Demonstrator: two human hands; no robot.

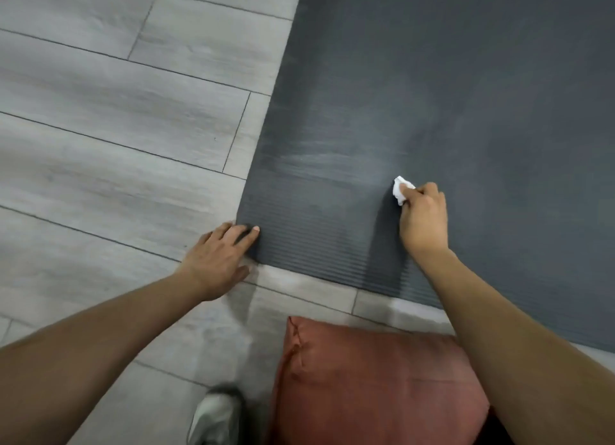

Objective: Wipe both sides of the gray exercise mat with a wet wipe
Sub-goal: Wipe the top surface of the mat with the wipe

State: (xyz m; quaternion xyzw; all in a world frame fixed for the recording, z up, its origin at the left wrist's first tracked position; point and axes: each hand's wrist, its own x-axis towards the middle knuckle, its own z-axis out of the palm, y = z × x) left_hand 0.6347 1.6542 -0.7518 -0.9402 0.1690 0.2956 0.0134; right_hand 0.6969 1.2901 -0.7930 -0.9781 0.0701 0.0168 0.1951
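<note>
While the gray mat (pixel 466 95) lies flat on the floor (pixel 116 112), the right hand (pixel 424 218) pinches a white wipe (pixel 399 191) against it, and the left hand (pixel 219 258), fingers spread, presses its corner.

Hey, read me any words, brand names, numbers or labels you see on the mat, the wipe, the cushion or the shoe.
None: no readable text anywhere in this view.
Gray exercise mat: ridged surface only, no logo.
Wet wipe: crumpled, plain white.
Red cushion: no visible label.
Shoe: too blurred to tell.
</note>
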